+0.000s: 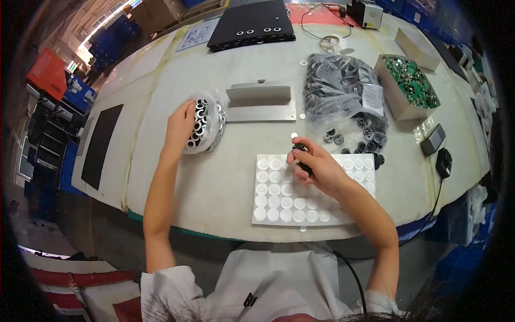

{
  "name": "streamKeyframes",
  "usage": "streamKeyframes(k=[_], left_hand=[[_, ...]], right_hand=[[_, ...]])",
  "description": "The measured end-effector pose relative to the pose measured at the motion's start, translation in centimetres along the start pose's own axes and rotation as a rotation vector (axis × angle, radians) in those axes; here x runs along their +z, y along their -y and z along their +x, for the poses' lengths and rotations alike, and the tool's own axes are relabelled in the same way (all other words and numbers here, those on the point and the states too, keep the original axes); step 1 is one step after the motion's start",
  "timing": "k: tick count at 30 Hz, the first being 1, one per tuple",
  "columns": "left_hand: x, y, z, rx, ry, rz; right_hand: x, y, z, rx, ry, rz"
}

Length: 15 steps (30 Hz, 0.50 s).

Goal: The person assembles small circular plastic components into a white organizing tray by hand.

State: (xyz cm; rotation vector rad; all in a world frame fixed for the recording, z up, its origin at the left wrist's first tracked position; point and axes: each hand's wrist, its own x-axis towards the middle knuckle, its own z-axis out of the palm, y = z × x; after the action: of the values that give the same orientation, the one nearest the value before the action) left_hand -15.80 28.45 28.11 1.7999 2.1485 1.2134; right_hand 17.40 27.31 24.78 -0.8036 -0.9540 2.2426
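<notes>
My left hand (179,126) is at the left side of a plastic-lined round container (220,115) filled with white rings (199,122). Its fingers are drawn together against the rings, and what lies between the fingertips cannot be made out. My right hand (321,167) is closed around small black round plastic parts (302,155). It hovers above a white sheet (261,220) bearing rows of round white discs (273,214), and hides some of them. Just beyond that hand lie loose black round parts (370,134) at the mouth of a clear plastic bag (338,80).
A metal bracket-like fixture (263,110) stands beyond the sheet. At the right, a box (399,107) holds many green circuit boards (410,80). Black panels (249,21) are stacked at the back. A dark flat sheet (102,145) lies left; a black cabled device (443,162) lies right.
</notes>
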Motion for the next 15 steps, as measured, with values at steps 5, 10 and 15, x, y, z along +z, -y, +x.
streamKeyframes(k=[5,10,15], left_hand=[[-0.2,-6.0,-6.8,-0.112,0.171,-0.049],[3.1,-9.4,-14.4,0.483,0.517,-0.148],[5.2,-9.8,-16.2,0.624,0.651,-0.134]], right_hand=[[-0.5,0.6,-0.7,-0.040,-0.083,0.025],[-0.4,0.3,-0.3,-0.092,-0.103,0.009],[-0.5,0.7,-0.8,-0.065,-0.086,0.026]])
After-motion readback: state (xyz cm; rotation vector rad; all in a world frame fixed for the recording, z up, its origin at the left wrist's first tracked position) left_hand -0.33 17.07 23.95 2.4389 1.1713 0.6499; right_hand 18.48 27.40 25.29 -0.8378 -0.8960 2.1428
